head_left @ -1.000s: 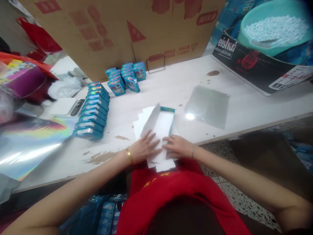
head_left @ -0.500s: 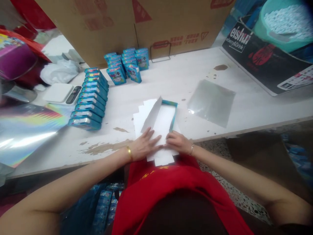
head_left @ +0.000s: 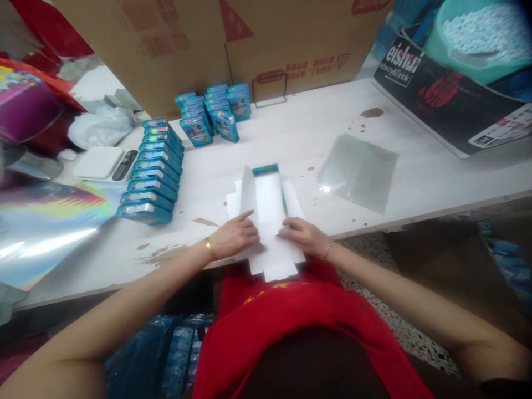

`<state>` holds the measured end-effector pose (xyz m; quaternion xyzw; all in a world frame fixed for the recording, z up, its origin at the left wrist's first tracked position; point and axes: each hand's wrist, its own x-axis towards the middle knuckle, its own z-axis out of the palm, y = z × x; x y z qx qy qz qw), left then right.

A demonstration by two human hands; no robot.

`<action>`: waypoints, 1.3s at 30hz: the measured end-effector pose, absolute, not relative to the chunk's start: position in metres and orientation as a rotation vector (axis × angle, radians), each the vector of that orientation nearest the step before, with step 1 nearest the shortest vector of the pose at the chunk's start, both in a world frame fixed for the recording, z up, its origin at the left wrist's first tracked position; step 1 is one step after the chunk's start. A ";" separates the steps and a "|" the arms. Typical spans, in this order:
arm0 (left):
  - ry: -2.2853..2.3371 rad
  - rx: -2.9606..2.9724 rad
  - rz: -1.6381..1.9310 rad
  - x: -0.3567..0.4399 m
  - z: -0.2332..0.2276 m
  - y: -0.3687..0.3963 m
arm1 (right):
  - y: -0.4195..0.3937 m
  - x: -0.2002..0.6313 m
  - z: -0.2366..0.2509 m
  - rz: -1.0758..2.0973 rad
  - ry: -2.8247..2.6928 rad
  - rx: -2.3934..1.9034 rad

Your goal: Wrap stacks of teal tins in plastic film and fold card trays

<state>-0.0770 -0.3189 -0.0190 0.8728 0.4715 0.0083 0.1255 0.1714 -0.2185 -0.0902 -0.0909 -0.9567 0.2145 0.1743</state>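
At the table's near edge, your left hand (head_left: 233,237) and right hand (head_left: 302,237) rest just apart, fingers pressing either side of a white unfolded carton blank (head_left: 268,208) lying on the white table (head_left: 415,172), both side flaps raised. Beyond-left: row of blue boxes (head_left: 153,172). Right: clear plastic sheet (head_left: 359,172). Far left: holographic foil (head_left: 45,221).

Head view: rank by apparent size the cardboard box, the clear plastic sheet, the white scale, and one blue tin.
1. cardboard box, largest though farthest back
2. clear plastic sheet
3. white scale
4. blue tin, smallest
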 end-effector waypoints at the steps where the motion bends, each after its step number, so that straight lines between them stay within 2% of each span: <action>1: 1.412 2.548 0.016 -0.073 -0.022 -0.317 | -0.220 0.174 -0.091 0.603 -2.706 -0.220; 4: 1.547 2.514 -0.059 -0.058 -0.027 -0.312 | -0.227 0.182 -0.095 0.554 -2.750 -0.105; 9: 1.630 2.355 -0.156 -0.036 -0.025 -0.300 | -0.234 0.187 -0.101 0.418 -2.836 -0.174; 12: 1.589 2.422 -0.062 -0.034 -0.026 -0.298 | -0.231 0.184 -0.099 0.353 -2.825 -0.092; 17: 1.590 2.617 0.319 -0.038 -0.038 -0.306 | -0.222 0.174 -0.092 0.328 -2.736 0.006; 20: 1.661 2.568 0.743 -0.040 -0.048 -0.314 | -0.219 0.166 -0.088 0.368 -2.636 -0.031; 23: 1.807 2.144 1.343 -0.039 -0.061 -0.323 | -0.218 0.161 -0.087 0.398 -2.548 -0.064; 25: 1.835 1.691 1.583 -0.035 -0.070 -0.331 | -0.218 0.158 -0.088 0.412 -2.535 -0.105; 27: 1.757 1.401 1.579 -0.029 -0.080 -0.339 | -0.220 0.156 -0.091 0.433 -2.501 -0.185; 30: 1.656 1.369 1.338 -0.015 -0.089 -0.347 | -0.224 0.148 -0.098 0.486 -2.397 -0.411; 34: 1.866 1.343 1.261 -0.001 -0.089 -0.343 | -0.228 0.135 -0.102 0.590 -2.334 -0.690; 39: 2.071 1.280 1.350 0.001 -0.088 -0.328 | -0.230 0.145 -0.101 0.735 -2.265 -0.548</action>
